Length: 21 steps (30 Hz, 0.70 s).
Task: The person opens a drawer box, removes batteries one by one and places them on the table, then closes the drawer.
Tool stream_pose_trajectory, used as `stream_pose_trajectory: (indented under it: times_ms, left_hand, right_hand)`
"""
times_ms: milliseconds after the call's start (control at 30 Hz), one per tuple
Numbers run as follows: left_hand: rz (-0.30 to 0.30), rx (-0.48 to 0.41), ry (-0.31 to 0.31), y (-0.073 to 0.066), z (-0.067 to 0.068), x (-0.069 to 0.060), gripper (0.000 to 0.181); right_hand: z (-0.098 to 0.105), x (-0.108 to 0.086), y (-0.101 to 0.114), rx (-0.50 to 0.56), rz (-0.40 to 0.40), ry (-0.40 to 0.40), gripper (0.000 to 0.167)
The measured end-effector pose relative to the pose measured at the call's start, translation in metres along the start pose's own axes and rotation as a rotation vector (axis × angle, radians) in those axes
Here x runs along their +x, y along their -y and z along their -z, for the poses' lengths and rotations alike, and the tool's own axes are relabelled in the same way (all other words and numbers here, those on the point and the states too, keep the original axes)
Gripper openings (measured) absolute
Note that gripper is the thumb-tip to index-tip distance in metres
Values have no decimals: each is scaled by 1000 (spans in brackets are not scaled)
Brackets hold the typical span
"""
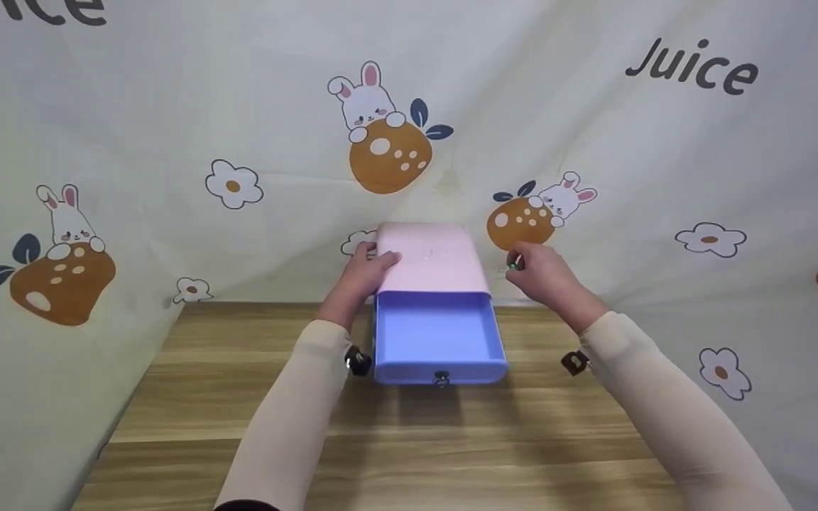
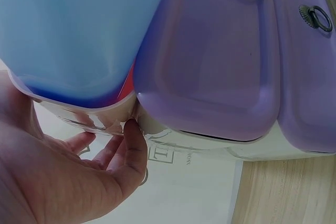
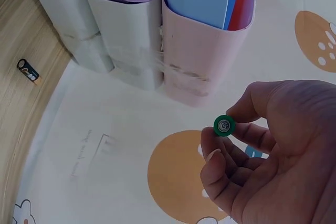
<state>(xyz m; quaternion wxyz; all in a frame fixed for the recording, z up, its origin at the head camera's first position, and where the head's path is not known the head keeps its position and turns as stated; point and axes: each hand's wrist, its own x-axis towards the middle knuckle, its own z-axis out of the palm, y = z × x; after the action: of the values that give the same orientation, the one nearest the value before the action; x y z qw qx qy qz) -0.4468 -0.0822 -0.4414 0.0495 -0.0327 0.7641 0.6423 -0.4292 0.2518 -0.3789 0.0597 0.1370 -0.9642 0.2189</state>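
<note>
A small drawer unit (image 1: pixel 427 257) with a pink top case stands at the back of the table. Its blue top drawer (image 1: pixel 439 330) is pulled out, with nothing visible inside. My left hand (image 1: pixel 365 273) grips the pink case at its left side, thumb on top and fingers along the wall. Right of the case, apart from it, my right hand (image 1: pixel 545 275) is raised. Between thumb and fingers it pinches a battery (image 3: pixel 224 125), whose green end with a metal terminal faces the right wrist camera; the rest is hidden.
Two purple drawers (image 2: pixel 210 66) with ring pulls sit closed below the blue one. Another battery (image 3: pixel 28 70), dark with an orange end, lies on the wooden table (image 1: pixel 238 397) beside the unit. A printed cloth (image 1: pixel 274 106) hangs behind.
</note>
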Motion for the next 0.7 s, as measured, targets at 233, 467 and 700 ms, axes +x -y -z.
stream_pose_trajectory:
  times_ms: [233, 467, 700]
  left_hand:
    - [-31, -25, -2, 0, -1, -1, 80]
    - [-23, -28, 1, 0, -2, 0, 80]
    - [-7, -10, -2, 1, -2, 1, 81]
  right_hand:
    - [-3, 6, -7, -10, 32, -36, 11]
    - [-2, 16, -12, 42, -21, -38, 14]
    - [-5, 28, -24, 76, -7, -68, 17]
